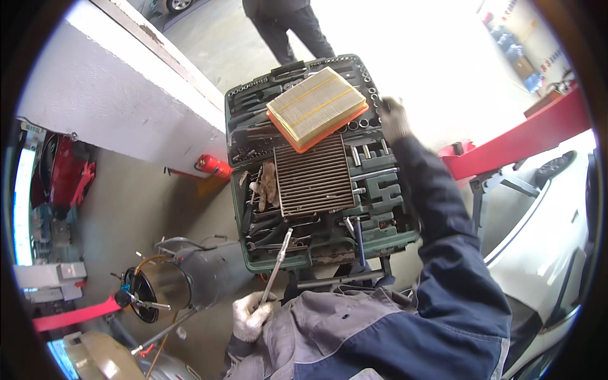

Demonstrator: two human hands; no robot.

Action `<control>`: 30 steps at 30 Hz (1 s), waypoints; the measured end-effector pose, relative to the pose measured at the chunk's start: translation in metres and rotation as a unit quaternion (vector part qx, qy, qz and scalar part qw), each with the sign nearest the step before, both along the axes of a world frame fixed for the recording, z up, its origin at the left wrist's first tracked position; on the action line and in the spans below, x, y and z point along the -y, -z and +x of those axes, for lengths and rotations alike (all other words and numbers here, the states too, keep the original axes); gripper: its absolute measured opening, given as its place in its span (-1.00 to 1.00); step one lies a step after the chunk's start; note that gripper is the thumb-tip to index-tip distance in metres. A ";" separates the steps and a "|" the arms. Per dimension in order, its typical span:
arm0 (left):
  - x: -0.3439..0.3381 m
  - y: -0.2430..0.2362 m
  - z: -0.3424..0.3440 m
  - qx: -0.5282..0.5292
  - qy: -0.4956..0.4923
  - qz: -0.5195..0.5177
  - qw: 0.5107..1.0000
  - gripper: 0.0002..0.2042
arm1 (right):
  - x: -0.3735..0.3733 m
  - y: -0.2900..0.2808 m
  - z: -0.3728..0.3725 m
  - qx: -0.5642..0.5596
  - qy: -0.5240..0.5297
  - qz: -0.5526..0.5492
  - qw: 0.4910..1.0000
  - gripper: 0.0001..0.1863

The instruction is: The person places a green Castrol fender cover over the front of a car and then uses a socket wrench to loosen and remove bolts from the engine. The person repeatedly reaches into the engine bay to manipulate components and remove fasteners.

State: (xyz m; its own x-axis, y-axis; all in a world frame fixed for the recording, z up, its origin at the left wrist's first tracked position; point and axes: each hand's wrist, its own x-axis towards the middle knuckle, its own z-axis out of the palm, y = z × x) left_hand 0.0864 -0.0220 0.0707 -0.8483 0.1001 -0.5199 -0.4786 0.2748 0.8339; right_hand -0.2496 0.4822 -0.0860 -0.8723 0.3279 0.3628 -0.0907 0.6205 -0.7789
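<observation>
My left hand [252,315], in a pale work glove, is closed round a long chrome socket extension bar [277,263]. The bar slants up and away over the near edge of an open green tool case [329,254]. My right hand [394,120], gloved too, reaches to the case's far right edge beside a row of sockets [373,95]. Its fingers look bunched together, and what they hold, if anything, cannot be made out. On the case lie a pleated air filter [316,104] with an orange rim and, nearer me, a dark, dirty pleated filter [315,177].
Brown stained gloves [269,183] and wrenches [263,244] lie in the case's left side. A red fire extinguisher [214,166] stands by the white wall to the left. A grey cylindrical tank [212,272] is at lower left. Red lift arms [519,136] and a white car [538,234] flank the right. Another person [288,25] stands beyond the case.
</observation>
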 end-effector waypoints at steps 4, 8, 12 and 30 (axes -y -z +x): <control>-0.037 -0.008 0.022 0.049 -0.070 -0.033 0.996 -0.73 | -0.019 0.045 -0.181 0.076 -0.011 0.113 0.991 -0.68; -0.066 -0.010 0.025 0.042 -0.049 -0.086 0.994 -0.74 | -0.003 0.099 -0.275 -0.015 -0.005 0.300 0.954 -0.78; -0.084 -0.012 0.017 0.044 -0.012 -0.145 0.988 -0.74 | 0.007 0.100 -0.270 0.071 -0.002 0.306 0.949 -0.80; -0.105 -0.006 -0.027 0.061 0.065 -0.116 0.989 -0.73 | 0.070 -0.005 0.055 0.251 -0.155 0.140 0.945 -0.71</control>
